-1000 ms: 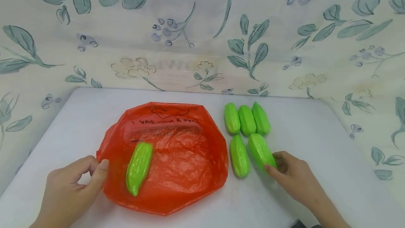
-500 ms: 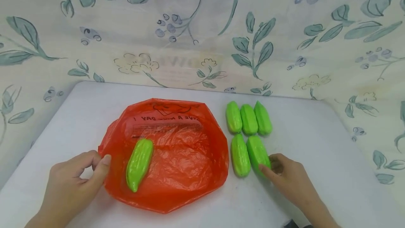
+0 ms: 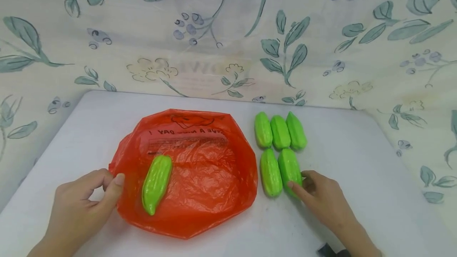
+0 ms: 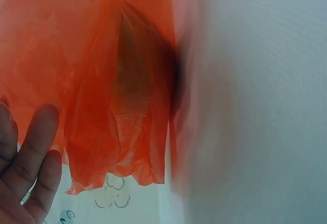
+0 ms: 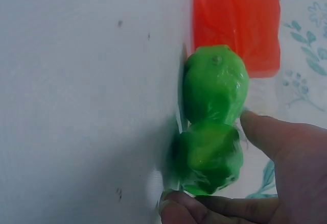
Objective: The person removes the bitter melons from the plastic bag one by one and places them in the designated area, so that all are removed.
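In the head view, a red plastic bag [image 3: 200,173] lies spread with its mouth wide. One glossy green ridged vegetable [image 3: 157,183], tapered at one end, rests inside it. My left hand [image 3: 83,205] pinches the bag's left rim between thumb and forefinger; its other fingers [image 4: 38,137] show beside the plastic in the left wrist view. My right hand [image 3: 323,199] holds a similar green vegetable [image 3: 290,169] by its near right side, thumb on top and fingers along the side. That vegetable stands side by side with another green one [image 3: 270,173], both on the table.
Behind that pair, a row of green vegetables [image 3: 280,132] lies close to the bag's right edge. The white table [image 3: 342,138] ends at a flower-patterned cloth backdrop [image 3: 221,50]. A small black object [image 3: 326,250] shows at the bottom, under the right wrist.
My right hand has shifted left and slightly away from me with its vegetable, setting it straighter and closer beside its neighbour. My left hand keeps its pinch on the bag.
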Action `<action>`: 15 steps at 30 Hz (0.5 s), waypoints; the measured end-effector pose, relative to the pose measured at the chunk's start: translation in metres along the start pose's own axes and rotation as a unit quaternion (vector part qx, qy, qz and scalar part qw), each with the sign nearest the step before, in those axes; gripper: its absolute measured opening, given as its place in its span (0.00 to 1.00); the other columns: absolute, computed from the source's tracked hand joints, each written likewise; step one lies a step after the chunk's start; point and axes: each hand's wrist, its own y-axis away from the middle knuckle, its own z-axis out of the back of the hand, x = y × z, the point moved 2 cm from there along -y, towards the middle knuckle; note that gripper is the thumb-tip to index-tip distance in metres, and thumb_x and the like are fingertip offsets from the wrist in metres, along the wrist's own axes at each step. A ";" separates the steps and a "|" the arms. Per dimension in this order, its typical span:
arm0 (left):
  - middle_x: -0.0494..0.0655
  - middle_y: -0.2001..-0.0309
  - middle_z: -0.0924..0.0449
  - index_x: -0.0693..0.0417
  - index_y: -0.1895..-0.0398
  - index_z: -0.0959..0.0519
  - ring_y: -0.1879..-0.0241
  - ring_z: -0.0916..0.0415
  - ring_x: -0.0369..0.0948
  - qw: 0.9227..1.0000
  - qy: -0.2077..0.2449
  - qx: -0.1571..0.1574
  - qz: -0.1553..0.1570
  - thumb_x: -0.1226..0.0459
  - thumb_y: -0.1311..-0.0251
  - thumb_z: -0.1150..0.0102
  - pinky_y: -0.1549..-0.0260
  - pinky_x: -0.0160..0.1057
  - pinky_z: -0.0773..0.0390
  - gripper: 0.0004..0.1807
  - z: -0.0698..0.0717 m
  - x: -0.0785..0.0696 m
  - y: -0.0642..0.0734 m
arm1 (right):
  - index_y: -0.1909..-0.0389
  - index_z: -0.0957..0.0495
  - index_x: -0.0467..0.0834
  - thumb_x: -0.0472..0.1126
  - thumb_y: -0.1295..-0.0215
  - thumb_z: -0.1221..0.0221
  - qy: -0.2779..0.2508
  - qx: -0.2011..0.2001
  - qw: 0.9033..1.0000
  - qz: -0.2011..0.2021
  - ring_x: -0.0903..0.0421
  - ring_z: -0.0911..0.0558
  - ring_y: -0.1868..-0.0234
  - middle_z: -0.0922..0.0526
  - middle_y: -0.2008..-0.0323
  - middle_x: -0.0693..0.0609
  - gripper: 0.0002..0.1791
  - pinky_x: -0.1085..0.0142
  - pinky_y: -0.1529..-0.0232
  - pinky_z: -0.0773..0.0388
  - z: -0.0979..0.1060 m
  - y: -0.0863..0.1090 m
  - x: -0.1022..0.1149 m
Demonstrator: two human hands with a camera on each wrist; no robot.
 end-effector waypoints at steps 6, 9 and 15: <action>0.27 0.83 0.35 0.44 0.78 0.29 0.82 0.39 0.29 1.000 0.002 -0.009 -0.007 0.75 0.43 0.33 0.76 0.19 0.32 0.20 -0.001 -0.001 0.001 | 0.39 0.22 0.35 0.65 0.29 0.38 -0.014 0.014 1.000 0.006 0.51 0.12 0.57 0.11 0.59 0.50 0.37 0.56 0.59 0.15 0.007 -0.002 -0.002; 0.27 0.83 0.35 0.44 0.78 0.30 0.83 0.39 0.30 1.000 -0.005 -0.006 -0.004 0.75 0.44 0.32 0.76 0.19 0.32 0.19 -0.002 -0.001 0.000 | 0.37 0.24 0.35 0.64 0.26 0.40 -0.012 0.007 1.000 0.025 0.44 0.12 0.50 0.12 0.52 0.45 0.37 0.49 0.54 0.15 0.011 -0.002 -0.003; 0.27 0.83 0.35 0.45 0.78 0.29 0.83 0.39 0.30 1.000 -0.004 0.003 0.005 0.75 0.44 0.31 0.76 0.19 0.32 0.19 -0.003 0.000 0.000 | 0.34 0.26 0.36 0.56 0.25 0.37 0.029 -0.044 0.992 0.110 0.39 0.21 0.37 0.19 0.39 0.40 0.32 0.41 0.40 0.24 0.019 -0.004 0.010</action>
